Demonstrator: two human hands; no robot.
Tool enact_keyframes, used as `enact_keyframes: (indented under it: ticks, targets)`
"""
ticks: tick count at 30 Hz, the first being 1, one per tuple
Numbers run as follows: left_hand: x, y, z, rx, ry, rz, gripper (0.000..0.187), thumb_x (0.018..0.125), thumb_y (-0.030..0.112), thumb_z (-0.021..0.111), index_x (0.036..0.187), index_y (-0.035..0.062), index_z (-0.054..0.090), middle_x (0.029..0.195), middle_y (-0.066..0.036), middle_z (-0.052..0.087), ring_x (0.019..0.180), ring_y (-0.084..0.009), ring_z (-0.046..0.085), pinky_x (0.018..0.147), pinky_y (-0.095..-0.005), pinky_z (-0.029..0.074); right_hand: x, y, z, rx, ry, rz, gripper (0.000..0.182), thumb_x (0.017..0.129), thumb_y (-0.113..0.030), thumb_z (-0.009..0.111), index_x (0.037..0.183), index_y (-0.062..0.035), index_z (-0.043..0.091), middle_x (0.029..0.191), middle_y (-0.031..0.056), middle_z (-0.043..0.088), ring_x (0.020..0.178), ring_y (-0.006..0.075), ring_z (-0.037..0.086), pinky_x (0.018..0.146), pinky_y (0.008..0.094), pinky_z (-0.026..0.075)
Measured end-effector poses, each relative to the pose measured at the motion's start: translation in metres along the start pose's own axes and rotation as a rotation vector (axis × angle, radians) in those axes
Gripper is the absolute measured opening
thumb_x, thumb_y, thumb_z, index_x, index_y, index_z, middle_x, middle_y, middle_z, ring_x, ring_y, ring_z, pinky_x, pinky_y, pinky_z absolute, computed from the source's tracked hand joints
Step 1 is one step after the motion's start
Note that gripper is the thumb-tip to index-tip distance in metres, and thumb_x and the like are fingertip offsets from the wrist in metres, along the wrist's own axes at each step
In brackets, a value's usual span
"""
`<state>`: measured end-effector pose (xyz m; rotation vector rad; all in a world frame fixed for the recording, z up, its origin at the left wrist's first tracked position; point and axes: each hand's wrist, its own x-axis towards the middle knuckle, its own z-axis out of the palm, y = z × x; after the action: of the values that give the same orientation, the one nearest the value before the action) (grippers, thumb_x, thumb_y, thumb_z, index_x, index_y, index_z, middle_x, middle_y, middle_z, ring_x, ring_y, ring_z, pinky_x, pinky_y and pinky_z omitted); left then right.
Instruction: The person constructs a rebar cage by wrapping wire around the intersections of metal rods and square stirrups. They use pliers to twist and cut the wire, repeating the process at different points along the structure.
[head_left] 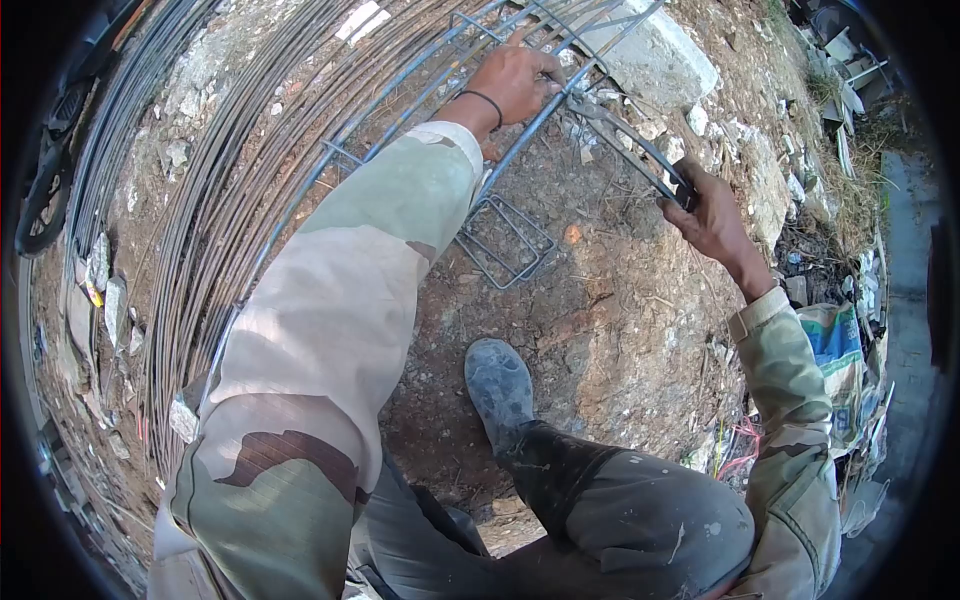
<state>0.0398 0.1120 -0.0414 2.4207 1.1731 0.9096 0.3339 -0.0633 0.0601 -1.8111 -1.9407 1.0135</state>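
A cage of steel rebar [517, 150] with square stirrups extends across the upper middle of the view. My left hand [507, 84] is closed at its near long bar, beside a stirrup; some fingertips are hidden behind the hand. In my right hand [712, 212] are the handles of long pincers [630, 140]. Their jaws meet the cage just right of my left fingers, at a bar crossing. Whether the jaws grip a tie wire there is too small to tell. A loose-looking rectangular stirrup [507, 243] hangs or lies below the near bar.
Many long thin steel rods [225, 170] lie along the left side. A concrete slab [655, 55] sits behind the cage. My boot [497, 385] stands on rubble-strewn soil. At right lie a woven sack [835, 365], debris and pink string [741, 445].
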Motion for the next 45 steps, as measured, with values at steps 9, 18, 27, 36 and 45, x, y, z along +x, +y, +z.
enact_keyframes:
  ticks: [9,18,27,36,45]
  targets:
    - [0.001,0.007,-0.009,0.024,-0.07,-0.021,0.012,0.093,0.019,0.077,0.104,0.022,0.081,0.137,-0.002,0.071,0.148,-0.0403,0.045,0.129,-0.0524,0.032,0.001,-0.018,0.013,-0.912,0.155,-0.075,0.047,0.109,-0.043,0.053,0.105,0.0021,0.066,0.069,0.0168,0.063,0.058,0.0363,0.062,0.058,0.0509,0.05]
    - [0.001,0.015,-0.01,0.103,-0.053,-0.063,0.013,0.092,0.017,0.078,0.104,0.0207,0.081,0.132,-0.002,0.073,0.138,-0.0399,0.056,0.128,-0.0503,0.033,0.039,0.087,0.119,0.37,0.161,0.034,0.066,0.111,-0.052,0.051,0.07,-0.0022,0.063,0.058,-0.0007,0.051,0.054,0.0113,0.044,0.052,0.0331,0.036]
    - [0.001,0.008,-0.013,0.032,0.051,-0.005,0.01,0.089,0.01,0.079,0.096,0.0172,0.08,0.125,-0.006,0.076,0.111,-0.0327,0.072,0.13,-0.048,0.031,0.025,0.072,0.136,0.72,0.119,0.105,0.061,0.111,-0.052,0.05,0.072,-0.0065,0.059,0.054,-0.0004,0.046,0.041,0.0107,0.038,0.04,0.0289,0.026]
    - [-0.001,0.016,-0.015,0.025,-0.025,-0.018,0.019,0.089,0.004,0.075,0.1,0.0188,0.081,0.133,-0.004,0.072,0.113,-0.0348,0.071,0.131,-0.047,0.029,0.023,0.074,0.142,0.575,0.174,0.056,0.062,0.112,-0.051,0.048,0.077,-0.0033,0.065,0.055,0.001,0.051,0.039,0.0091,0.037,0.039,0.0275,0.026]
    - [-0.005,0.021,-0.014,0.015,0.001,-0.013,0.012,0.089,0.011,0.078,0.098,0.0178,0.08,0.134,-0.005,0.072,0.118,-0.0354,0.069,0.13,-0.0496,0.031,-0.004,0.017,0.051,1.272,-0.443,0.592,0.066,0.11,-0.058,0.045,0.077,-0.0035,0.063,0.055,0.0015,0.053,0.036,0.0088,0.037,0.031,0.0245,0.027]
